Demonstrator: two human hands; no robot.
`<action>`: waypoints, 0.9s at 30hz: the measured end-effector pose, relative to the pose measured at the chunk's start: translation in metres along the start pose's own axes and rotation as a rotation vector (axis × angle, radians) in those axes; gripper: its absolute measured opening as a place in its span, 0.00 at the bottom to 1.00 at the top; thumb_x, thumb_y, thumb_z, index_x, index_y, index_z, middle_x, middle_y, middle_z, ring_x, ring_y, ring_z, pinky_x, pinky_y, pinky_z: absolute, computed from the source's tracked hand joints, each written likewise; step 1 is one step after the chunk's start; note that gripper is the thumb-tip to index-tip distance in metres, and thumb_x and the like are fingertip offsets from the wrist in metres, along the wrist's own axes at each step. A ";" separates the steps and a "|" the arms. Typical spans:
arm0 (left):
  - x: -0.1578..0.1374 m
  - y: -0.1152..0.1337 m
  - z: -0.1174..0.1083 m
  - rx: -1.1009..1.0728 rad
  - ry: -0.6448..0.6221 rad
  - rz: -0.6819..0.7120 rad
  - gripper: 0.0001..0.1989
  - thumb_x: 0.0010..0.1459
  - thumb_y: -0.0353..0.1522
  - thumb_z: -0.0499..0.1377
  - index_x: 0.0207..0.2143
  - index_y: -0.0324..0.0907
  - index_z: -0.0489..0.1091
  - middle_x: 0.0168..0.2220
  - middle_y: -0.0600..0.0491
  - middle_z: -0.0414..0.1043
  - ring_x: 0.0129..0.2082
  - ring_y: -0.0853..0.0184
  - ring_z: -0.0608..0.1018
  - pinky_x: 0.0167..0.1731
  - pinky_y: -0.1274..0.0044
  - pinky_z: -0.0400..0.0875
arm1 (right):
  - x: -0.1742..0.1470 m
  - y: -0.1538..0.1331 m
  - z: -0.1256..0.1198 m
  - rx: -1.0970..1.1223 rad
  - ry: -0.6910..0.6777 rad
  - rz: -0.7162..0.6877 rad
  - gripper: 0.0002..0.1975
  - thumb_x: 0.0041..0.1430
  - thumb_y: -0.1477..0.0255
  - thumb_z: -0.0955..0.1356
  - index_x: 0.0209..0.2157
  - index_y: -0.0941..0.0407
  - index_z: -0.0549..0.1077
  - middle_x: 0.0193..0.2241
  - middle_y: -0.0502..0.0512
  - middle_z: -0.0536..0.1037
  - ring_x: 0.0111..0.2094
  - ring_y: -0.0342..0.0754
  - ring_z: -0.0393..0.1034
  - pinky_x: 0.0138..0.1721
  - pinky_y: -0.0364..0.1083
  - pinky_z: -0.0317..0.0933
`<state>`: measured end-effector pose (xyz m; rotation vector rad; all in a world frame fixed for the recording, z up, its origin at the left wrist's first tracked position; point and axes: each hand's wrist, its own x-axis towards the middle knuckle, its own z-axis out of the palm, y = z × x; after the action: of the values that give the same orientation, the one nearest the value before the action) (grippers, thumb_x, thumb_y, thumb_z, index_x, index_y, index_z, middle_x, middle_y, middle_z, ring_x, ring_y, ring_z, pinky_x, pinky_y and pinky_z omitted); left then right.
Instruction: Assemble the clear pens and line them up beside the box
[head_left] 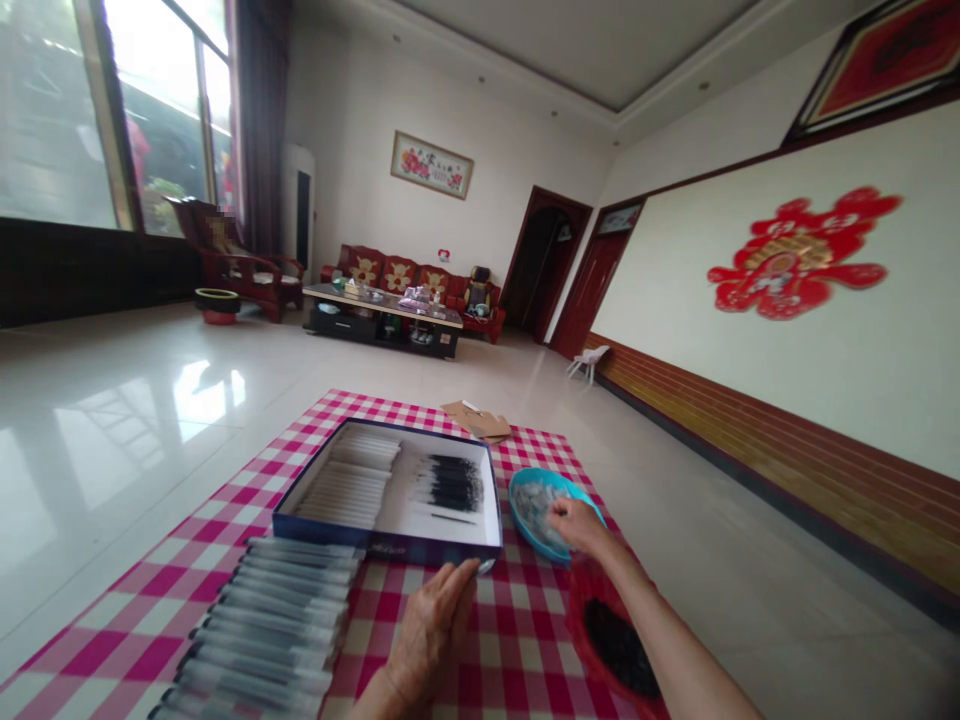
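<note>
My left hand (435,615) is closed in front of the shallow box, thumb and fingers pinching a small clear plastic piece (486,567) at their tips. Over the blue bowl (517,505), my right hand (576,524) has its fingertips drawn together among small clear plastic pieces (538,508); what they hold, if anything, is hidden. The dark-blue-edged box (405,548) contains rows of clear pen barrels (345,485) on the left and thin black refills (454,483) on the right. Left of my left hand, many assembled-looking pens (270,625) lie side by side, blurred.
A red bowl (581,600) of small black parts (619,645) sits under my right forearm. Brown cardboard (480,422) lies at the far edge of the pink checked tablecloth (150,610). Farther off are a low table (382,305), a red sofa (352,262) and a small white stool (590,358).
</note>
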<state>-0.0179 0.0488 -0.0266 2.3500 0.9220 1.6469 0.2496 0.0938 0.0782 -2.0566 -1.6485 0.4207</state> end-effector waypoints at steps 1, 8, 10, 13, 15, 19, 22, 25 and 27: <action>0.000 0.000 0.000 0.003 0.002 0.003 0.15 0.66 0.30 0.47 0.51 0.41 0.67 0.36 0.47 0.77 0.35 0.65 0.80 0.36 0.78 0.76 | -0.001 0.000 -0.002 0.047 0.037 -0.009 0.08 0.48 0.74 0.67 0.18 0.56 0.70 0.20 0.50 0.73 0.30 0.48 0.69 0.33 0.44 0.59; -0.002 0.000 0.002 -0.001 0.007 0.021 0.15 0.65 0.30 0.48 0.51 0.40 0.66 0.35 0.47 0.77 0.34 0.65 0.80 0.35 0.77 0.76 | -0.016 -0.006 -0.006 0.451 0.095 0.038 0.11 0.52 0.61 0.63 0.28 0.54 0.69 0.28 0.50 0.76 0.23 0.45 0.70 0.22 0.42 0.58; -0.002 0.001 0.001 -0.003 0.005 0.017 0.15 0.65 0.30 0.48 0.51 0.40 0.66 0.35 0.47 0.76 0.34 0.65 0.80 0.35 0.77 0.76 | -0.026 -0.015 -0.003 0.564 0.085 0.043 0.15 0.53 0.57 0.64 0.30 0.55 0.69 0.29 0.51 0.76 0.22 0.43 0.69 0.21 0.42 0.58; -0.001 0.002 0.000 -0.015 0.003 -0.007 0.14 0.65 0.29 0.48 0.51 0.40 0.66 0.35 0.47 0.76 0.34 0.65 0.79 0.35 0.77 0.76 | -0.048 -0.035 0.007 0.698 0.073 0.025 0.19 0.51 0.54 0.67 0.32 0.57 0.72 0.27 0.52 0.76 0.21 0.41 0.65 0.22 0.41 0.58; 0.000 0.004 -0.002 -0.034 -0.004 -0.025 0.14 0.65 0.29 0.48 0.50 0.40 0.67 0.34 0.47 0.76 0.34 0.64 0.79 0.35 0.76 0.76 | -0.064 -0.049 0.017 0.850 0.062 0.025 0.21 0.48 0.54 0.70 0.34 0.58 0.74 0.26 0.50 0.75 0.21 0.38 0.62 0.21 0.39 0.57; 0.000 0.005 -0.003 -0.073 -0.040 -0.049 0.14 0.65 0.28 0.47 0.50 0.38 0.67 0.33 0.47 0.75 0.33 0.65 0.79 0.34 0.76 0.76 | -0.092 -0.069 0.047 1.345 0.021 0.077 0.16 0.42 0.62 0.76 0.31 0.56 0.75 0.21 0.44 0.70 0.19 0.35 0.59 0.19 0.35 0.55; -0.001 0.003 -0.002 -0.075 -0.054 -0.052 0.15 0.65 0.28 0.48 0.51 0.39 0.66 0.33 0.47 0.74 0.33 0.65 0.78 0.34 0.76 0.75 | -0.102 -0.073 0.069 1.488 0.048 0.142 0.14 0.38 0.67 0.78 0.27 0.55 0.75 0.20 0.43 0.70 0.20 0.35 0.62 0.20 0.34 0.58; -0.001 0.003 -0.002 -0.081 -0.059 -0.064 0.15 0.64 0.27 0.48 0.51 0.39 0.66 0.35 0.46 0.74 0.33 0.64 0.78 0.34 0.75 0.75 | -0.104 -0.070 0.084 1.543 0.077 0.204 0.15 0.35 0.69 0.79 0.27 0.56 0.76 0.23 0.46 0.74 0.24 0.38 0.67 0.25 0.36 0.65; 0.000 0.005 -0.003 -0.093 -0.070 -0.078 0.15 0.64 0.28 0.48 0.51 0.39 0.66 0.34 0.47 0.74 0.33 0.65 0.78 0.33 0.75 0.75 | -0.103 -0.067 0.089 1.590 0.073 0.202 0.16 0.34 0.70 0.80 0.29 0.55 0.78 0.27 0.47 0.77 0.28 0.39 0.70 0.30 0.38 0.68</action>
<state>-0.0186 0.0444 -0.0235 2.2654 0.8916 1.5338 0.1254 0.0197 0.0338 -0.9205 -0.5179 1.1819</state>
